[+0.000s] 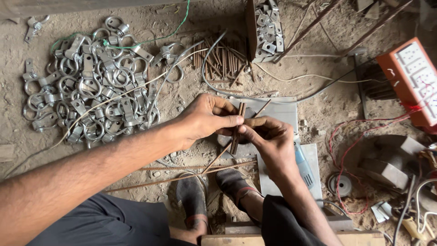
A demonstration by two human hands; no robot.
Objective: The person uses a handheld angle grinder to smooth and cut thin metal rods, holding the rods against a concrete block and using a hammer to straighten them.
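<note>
My left hand (205, 117) and my right hand (268, 136) meet over the dirt floor. Together they pinch a small bundle of short rusty rods (236, 133), held almost upright between the fingertips. A longer thin rod (218, 157) slants down from under the hands toward my sandalled feet (214, 193). A heap of similar short rusty rods (221, 59) lies on the ground just beyond the hands.
A big pile of shiny metal ring clamps (91, 86) covers the left ground. A box of metal brackets (266, 29) stands at the top. An orange socket board (412, 79), red wire (350, 150), grey plates (284, 114) and a blue tool (304, 166) lie right.
</note>
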